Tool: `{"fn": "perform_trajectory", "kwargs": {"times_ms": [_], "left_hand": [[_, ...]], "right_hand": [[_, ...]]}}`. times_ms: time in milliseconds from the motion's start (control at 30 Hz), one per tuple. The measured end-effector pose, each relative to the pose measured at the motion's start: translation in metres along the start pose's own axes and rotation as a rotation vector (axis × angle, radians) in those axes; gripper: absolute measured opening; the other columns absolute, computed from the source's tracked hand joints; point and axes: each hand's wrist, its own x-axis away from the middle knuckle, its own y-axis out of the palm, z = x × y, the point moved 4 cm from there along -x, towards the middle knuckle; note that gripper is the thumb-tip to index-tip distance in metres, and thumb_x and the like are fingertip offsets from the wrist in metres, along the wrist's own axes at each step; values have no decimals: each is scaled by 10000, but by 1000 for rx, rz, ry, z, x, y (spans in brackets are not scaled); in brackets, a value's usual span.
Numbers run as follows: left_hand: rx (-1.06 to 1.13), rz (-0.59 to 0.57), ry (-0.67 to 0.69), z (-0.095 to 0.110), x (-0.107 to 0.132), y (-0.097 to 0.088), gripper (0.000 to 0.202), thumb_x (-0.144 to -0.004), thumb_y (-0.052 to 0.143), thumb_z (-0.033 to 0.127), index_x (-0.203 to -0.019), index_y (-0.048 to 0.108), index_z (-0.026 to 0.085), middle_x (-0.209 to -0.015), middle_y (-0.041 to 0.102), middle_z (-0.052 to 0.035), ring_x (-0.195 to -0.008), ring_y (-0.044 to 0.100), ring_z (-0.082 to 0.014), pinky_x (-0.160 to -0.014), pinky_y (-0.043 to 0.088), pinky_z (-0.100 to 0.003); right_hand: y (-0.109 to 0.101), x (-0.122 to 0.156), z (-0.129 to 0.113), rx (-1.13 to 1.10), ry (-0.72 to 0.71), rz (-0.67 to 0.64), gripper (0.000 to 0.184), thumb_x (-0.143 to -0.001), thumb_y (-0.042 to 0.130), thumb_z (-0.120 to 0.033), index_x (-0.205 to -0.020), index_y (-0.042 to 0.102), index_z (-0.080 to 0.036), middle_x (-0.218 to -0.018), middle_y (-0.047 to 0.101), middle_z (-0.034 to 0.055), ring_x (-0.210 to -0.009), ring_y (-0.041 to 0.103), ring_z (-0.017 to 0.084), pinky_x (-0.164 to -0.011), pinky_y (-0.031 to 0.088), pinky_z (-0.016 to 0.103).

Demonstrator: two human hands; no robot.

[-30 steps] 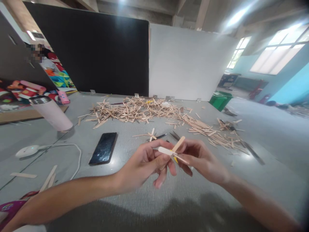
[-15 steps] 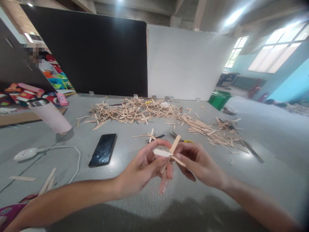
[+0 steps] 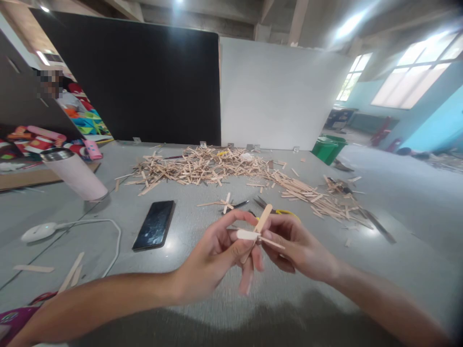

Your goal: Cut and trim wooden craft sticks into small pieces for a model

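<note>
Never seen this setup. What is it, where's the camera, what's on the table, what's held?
No machine here, just a person working bare-handed: left grip and right grip. The camera sits on the person's head, looking forward and down. Both grips hold crossed wooden craft sticks above the gray table. Just beyond lie yellow-handled scissors; further back, a loose pile of craft sticks. Off to the left are a black phone and a pink tumbler.

On our grey table (image 3: 191, 226), heaped sticks (image 3: 198, 166) lie beyond our grip, scissors (image 3: 281, 211) just past it, a phone (image 3: 154, 225) leftward.
</note>
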Motion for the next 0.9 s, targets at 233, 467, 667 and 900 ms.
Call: {"fn": "perform_trajectory", "kwargs": {"times_ms": [233, 467, 667, 900], "left_hand": [[25, -29, 16, -2, -3, -2, 100, -1107, 562, 242, -1199, 541, 211, -862, 773, -35, -532, 726, -93, -560, 591, -178], [-16, -79, -37, -3, 1, 0, 142, -1097, 593, 274, -1193, 498, 228, -835, 773, -31, -531, 726, -99, -544, 582, -172], [-39, -72, -27, -1, 0, 1, 146, -1102, 581, 265, -1201, 478, 234, -857, 782, -41, -553, 745, -110, -539, 586, -167], [-16, -80, -88, -1, 1, 4, 118, -1108, 558, 264, -1199, 489, 234, -858, 779, -47, -567, 762, -138, -494, 595, -176]], "right_hand": [[-3, -7, 2, 72, -53, 34, 355, -1019, 692, -486, -906, 636, -155, -554, 481, -82, -390, 335, 40, -358, 247, 158], [-2, -5, 6, -148, 173, -103, 321, -981, 763, -448, -901, 625, -169, -581, 444, -112, -384, 241, 15, -329, 201, 137], [-2, -5, 6, -183, 144, -63, 361, -962, 784, -471, -872, 614, -165, -588, 506, -88, -382, 334, 16, -333, 256, 121], [-5, -4, 4, -116, 124, -69, 314, -976, 777, -424, -874, 638, -161, -553, 498, -92, -379, 375, 24, -349, 323, 118]]}}
